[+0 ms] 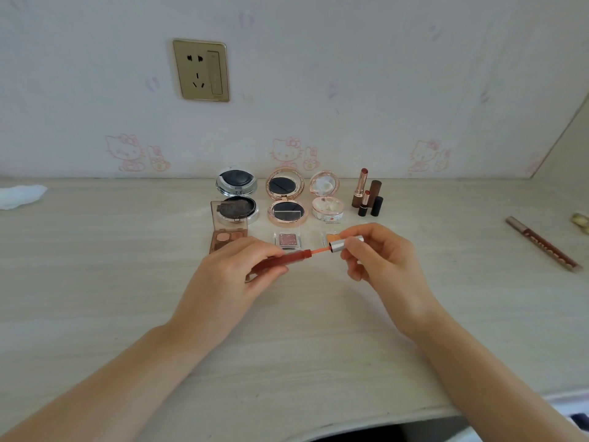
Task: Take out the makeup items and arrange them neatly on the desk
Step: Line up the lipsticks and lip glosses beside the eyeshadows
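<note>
Left hand (236,266): nearest the camera with the right, above the desk; fingers curled round the red lip gloss tube (277,260), which lies tilted, its neck toward the right hand.
Right hand (379,253): thumb and fingertips pinch the silver cap (347,243); the orange wand (320,249) runs from the cap into the tube's neck, partly drawn out.
Desk (95,282): pale wood grain, set against a wall.
Back row: three open round compacts side by side, silver (236,199), gold (286,196) and white (326,199).
Lipsticks (366,194): standing in a group just right of the white compact.
Front row: brown eyeshadow palette (228,231), lid up, partly behind the left hand; two small square pans (287,240) beside it.
Far right: a brown pencil-shaped stick (541,244) lying apart.
Far left: white tissue (19,194).
Wall: gold power socket (201,70).
</note>
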